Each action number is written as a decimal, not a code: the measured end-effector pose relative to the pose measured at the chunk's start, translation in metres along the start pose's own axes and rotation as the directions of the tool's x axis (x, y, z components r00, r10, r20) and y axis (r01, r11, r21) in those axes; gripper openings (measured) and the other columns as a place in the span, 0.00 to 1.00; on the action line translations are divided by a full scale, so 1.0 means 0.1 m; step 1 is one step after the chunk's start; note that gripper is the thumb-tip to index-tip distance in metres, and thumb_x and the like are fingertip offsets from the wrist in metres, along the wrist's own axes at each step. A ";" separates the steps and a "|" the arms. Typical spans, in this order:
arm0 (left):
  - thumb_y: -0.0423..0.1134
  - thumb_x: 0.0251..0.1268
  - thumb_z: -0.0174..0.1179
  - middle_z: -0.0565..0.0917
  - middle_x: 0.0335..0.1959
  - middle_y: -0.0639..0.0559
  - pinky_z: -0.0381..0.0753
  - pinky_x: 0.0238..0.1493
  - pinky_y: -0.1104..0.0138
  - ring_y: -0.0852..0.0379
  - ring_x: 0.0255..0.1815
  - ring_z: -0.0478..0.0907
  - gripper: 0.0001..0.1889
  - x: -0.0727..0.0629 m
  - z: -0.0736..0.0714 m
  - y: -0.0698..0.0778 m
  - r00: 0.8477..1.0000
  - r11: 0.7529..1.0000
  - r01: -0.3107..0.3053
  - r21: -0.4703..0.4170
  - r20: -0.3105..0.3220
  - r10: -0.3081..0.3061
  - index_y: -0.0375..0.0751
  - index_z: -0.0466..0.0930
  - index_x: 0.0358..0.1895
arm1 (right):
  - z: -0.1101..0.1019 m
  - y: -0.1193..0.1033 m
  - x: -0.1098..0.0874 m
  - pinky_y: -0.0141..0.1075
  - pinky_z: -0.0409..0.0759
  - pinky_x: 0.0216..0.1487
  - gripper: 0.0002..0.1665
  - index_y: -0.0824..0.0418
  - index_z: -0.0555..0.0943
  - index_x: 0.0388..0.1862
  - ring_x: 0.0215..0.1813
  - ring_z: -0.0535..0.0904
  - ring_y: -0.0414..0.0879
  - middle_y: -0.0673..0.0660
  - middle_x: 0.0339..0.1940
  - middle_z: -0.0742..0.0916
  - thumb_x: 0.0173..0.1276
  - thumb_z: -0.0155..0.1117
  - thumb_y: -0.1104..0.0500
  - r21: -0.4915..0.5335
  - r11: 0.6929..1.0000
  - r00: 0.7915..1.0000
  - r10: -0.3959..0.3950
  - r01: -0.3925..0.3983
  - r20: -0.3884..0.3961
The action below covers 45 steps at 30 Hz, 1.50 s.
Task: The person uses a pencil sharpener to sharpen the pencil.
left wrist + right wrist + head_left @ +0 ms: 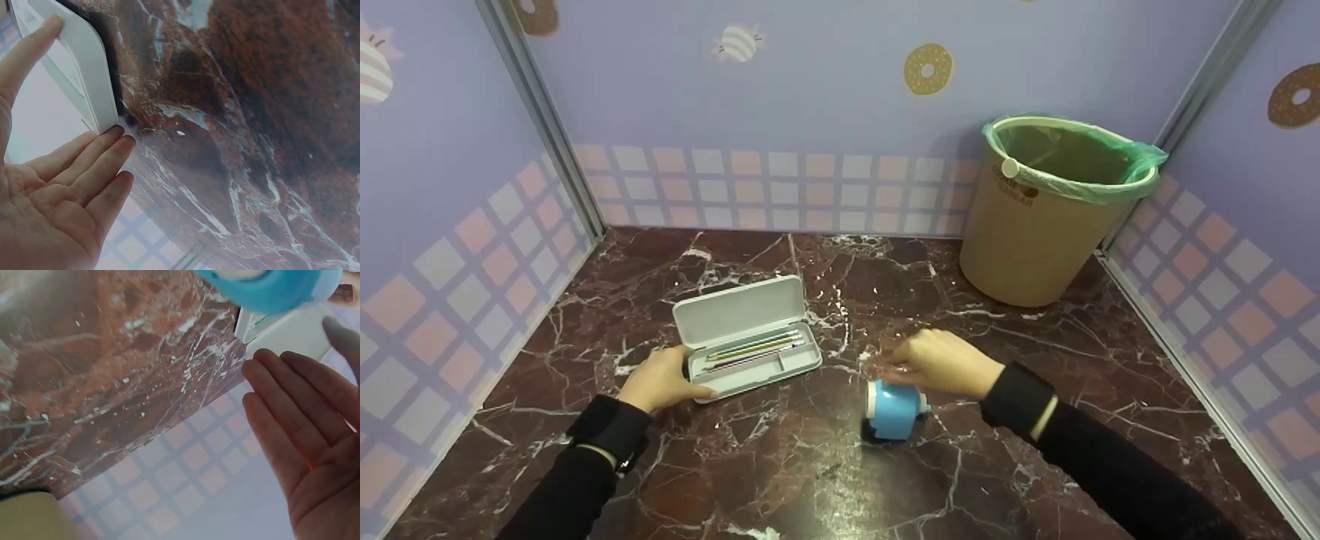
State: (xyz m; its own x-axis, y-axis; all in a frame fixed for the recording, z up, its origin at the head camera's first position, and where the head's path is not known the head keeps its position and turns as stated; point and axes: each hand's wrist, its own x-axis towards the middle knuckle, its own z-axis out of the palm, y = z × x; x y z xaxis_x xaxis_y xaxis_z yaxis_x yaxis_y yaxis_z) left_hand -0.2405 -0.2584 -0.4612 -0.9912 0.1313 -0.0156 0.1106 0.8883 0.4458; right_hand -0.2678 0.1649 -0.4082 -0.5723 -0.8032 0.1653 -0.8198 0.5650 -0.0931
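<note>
A white pencil case [739, 315] lies with its lid raised, left of the middle of the table, and several pencils [754, 349] rest inside it. My left hand [660, 379] holds the case at its left end; in the left wrist view the thumb is on the rim [93, 62] and the fingertips touch its corner. A light blue pencil sharpener [895, 411] with a small crank knob stands to the right of the case. Just behind it hovers my right hand [949, 364], its fingers [292, 396] extended and holding nothing in the right wrist view.
A tan waste bin [1027, 240] lined with a green bag stands at the back right. Small pale crumbs [840, 300] are scattered over the dark marbled tabletop [780, 480]. Patterned purple wall panels [825, 90] close off the back and both sides.
</note>
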 end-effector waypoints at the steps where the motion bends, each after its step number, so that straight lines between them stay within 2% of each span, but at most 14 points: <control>1: 0.51 0.46 0.79 0.87 0.47 0.32 0.81 0.45 0.47 0.40 0.43 0.83 0.42 0.00 0.00 0.00 1.000 1.000 -0.001 0.001 -0.001 0.001 0.26 0.77 0.60 | 0.01 0.00 -0.04 0.35 0.81 0.26 0.17 0.57 0.90 0.34 0.20 0.79 0.37 0.50 0.22 0.90 0.67 0.71 0.44 0.013 1.000 1.000 0.001 -0.001 0.004; 4: 0.51 0.46 0.79 0.87 0.48 0.32 0.81 0.47 0.45 0.39 0.45 0.83 0.41 -0.01 0.01 0.00 1.000 1.000 0.000 -0.001 -0.002 0.000 0.26 0.77 0.60 | 0.06 -0.01 -0.14 0.29 0.76 0.24 0.25 0.60 0.90 0.45 0.18 0.74 0.33 0.49 0.18 0.87 0.65 0.72 0.40 0.073 0.997 0.999 0.016 -0.018 0.037; 7: 0.51 0.47 0.79 0.87 0.48 0.32 0.81 0.46 0.46 0.40 0.44 0.83 0.41 -0.02 0.01 0.00 1.000 1.000 0.002 -0.004 0.001 -0.002 0.26 0.77 0.60 | 0.10 -0.01 -0.20 0.25 0.64 0.22 0.32 0.62 0.88 0.51 0.17 0.63 0.30 0.49 0.15 0.81 0.61 0.74 0.38 0.125 0.991 0.996 0.038 -0.048 0.080; 9: 0.51 0.48 0.78 0.86 0.47 0.32 0.81 0.44 0.47 0.42 0.42 0.83 0.40 -0.03 0.02 0.00 1.000 1.000 0.010 -0.005 0.005 -0.010 0.26 0.77 0.60 | 0.12 0.00 -0.22 0.24 0.64 0.23 0.35 0.63 0.87 0.54 0.18 0.63 0.29 0.50 0.17 0.84 0.59 0.76 0.38 0.143 0.988 0.994 0.041 -0.054 0.097; 12: 0.51 0.49 0.78 0.86 0.47 0.31 0.81 0.44 0.47 0.42 0.42 0.83 0.39 -0.04 0.03 0.00 1.000 1.000 0.016 0.005 0.004 -0.016 0.26 0.77 0.59 | 0.16 0.01 -0.25 0.24 0.71 0.26 0.39 0.66 0.86 0.56 0.22 0.68 0.29 0.53 0.26 0.90 0.57 0.78 0.38 0.145 0.988 0.993 0.039 -0.055 0.109; 15: 0.51 0.50 0.78 0.86 0.48 0.30 0.82 0.45 0.46 0.39 0.43 0.83 0.39 -0.05 0.04 0.01 1.000 1.000 0.016 0.014 -0.006 -0.016 0.26 0.77 0.60 | 0.18 0.02 -0.26 0.25 0.75 0.29 0.39 0.66 0.86 0.56 0.24 0.71 0.29 0.54 0.31 0.92 0.56 0.79 0.39 0.159 0.985 0.993 0.043 -0.061 0.114; 20: 0.51 0.51 0.77 0.86 0.48 0.29 0.82 0.45 0.45 0.37 0.45 0.84 0.39 -0.07 0.05 0.03 1.000 0.999 0.023 0.026 -0.003 -0.023 0.26 0.76 0.61 | 0.19 0.02 -0.24 0.23 0.73 0.28 0.33 0.62 0.88 0.52 0.24 0.71 0.28 0.53 0.30 0.92 0.56 0.80 0.41 0.203 0.976 0.991 0.051 -0.075 0.124; 23: 0.51 0.51 0.78 0.85 0.48 0.29 0.82 0.43 0.45 0.36 0.44 0.84 0.39 -0.08 0.04 0.05 1.000 0.999 0.026 0.048 -0.011 -0.025 0.27 0.76 0.61 | 0.19 0.02 -0.23 0.23 0.73 0.28 0.32 0.61 0.88 0.52 0.24 0.71 0.28 0.53 0.32 0.92 0.56 0.79 0.40 0.201 0.977 0.991 0.053 -0.077 0.122; 25: 0.51 0.50 0.78 0.85 0.48 0.28 0.82 0.43 0.43 0.34 0.45 0.84 0.39 -0.10 0.04 0.08 0.999 0.997 0.024 0.069 -0.027 -0.022 0.27 0.76 0.60 | 0.19 0.01 -0.23 0.23 0.72 0.27 0.32 0.61 0.89 0.52 0.23 0.71 0.27 0.52 0.31 0.92 0.56 0.79 0.39 0.198 0.977 0.991 0.057 -0.080 0.119; 28: 0.51 0.49 0.79 0.85 0.48 0.27 0.83 0.45 0.41 0.31 0.47 0.84 0.39 -0.13 0.03 0.15 0.998 0.994 0.019 0.111 -0.065 -0.011 0.26 0.77 0.58 | 0.19 0.01 -0.23 0.23 0.68 0.25 0.32 0.60 0.89 0.50 0.20 0.66 0.28 0.48 0.24 0.88 0.56 0.79 0.39 0.205 0.974 0.991 0.069 -0.091 0.113; 33: 0.51 0.46 0.80 0.85 0.48 0.28 0.84 0.46 0.42 0.31 0.45 0.84 0.43 -0.18 0.06 0.33 0.987 0.986 -0.016 0.166 -0.155 0.042 0.22 0.76 0.59 | 0.19 0.01 -0.24 0.23 0.60 0.23 0.31 0.58 0.89 0.50 0.18 0.60 0.29 0.41 0.16 0.75 0.55 0.79 0.38 0.222 0.967 0.989 0.100 -0.122 0.109; 36: 0.50 0.44 0.81 0.85 0.52 0.29 0.85 0.48 0.44 0.32 0.47 0.85 0.45 -0.19 0.10 0.50 0.979 0.985 -0.057 0.164 -0.182 0.087 0.22 0.75 0.61 | 0.20 0.00 -0.25 0.23 0.62 0.22 0.32 0.58 0.90 0.49 0.18 0.61 0.29 0.41 0.15 0.76 0.55 0.79 0.38 0.219 0.965 0.987 0.127 -0.145 0.094; 41: 0.52 0.43 0.81 0.83 0.60 0.30 0.84 0.57 0.44 0.33 0.55 0.84 0.46 -0.15 0.21 0.87 0.983 0.988 -0.110 0.106 -0.137 0.124 0.28 0.74 0.65 | 0.20 -0.01 -0.26 0.25 0.68 0.24 0.28 0.57 0.91 0.42 0.18 0.66 0.28 0.44 0.18 0.85 0.55 0.78 0.37 0.204 0.959 0.980 0.194 -0.197 0.032; 45: 0.52 0.44 0.81 0.80 0.66 0.33 0.81 0.63 0.46 0.36 0.62 0.82 0.48 -0.11 0.36 1.14 0.985 0.989 -0.150 0.022 -0.087 0.151 0.32 0.72 0.69 | 0.18 -0.02 -0.26 0.25 0.67 0.24 0.23 0.55 0.88 0.31 0.16 0.66 0.28 0.45 0.16 0.84 0.57 0.77 0.36 0.223 0.941 0.963 0.268 -0.256 -0.025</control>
State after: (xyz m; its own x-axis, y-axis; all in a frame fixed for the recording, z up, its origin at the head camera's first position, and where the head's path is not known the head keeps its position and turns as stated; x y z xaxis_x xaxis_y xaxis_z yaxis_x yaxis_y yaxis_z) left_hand -0.2142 -0.1427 -0.4423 -0.9657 0.2251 0.1296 0.2592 0.8680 0.4236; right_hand -0.2515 0.1818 -0.4298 -0.7703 -0.6177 0.1584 -0.6289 0.6949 -0.3486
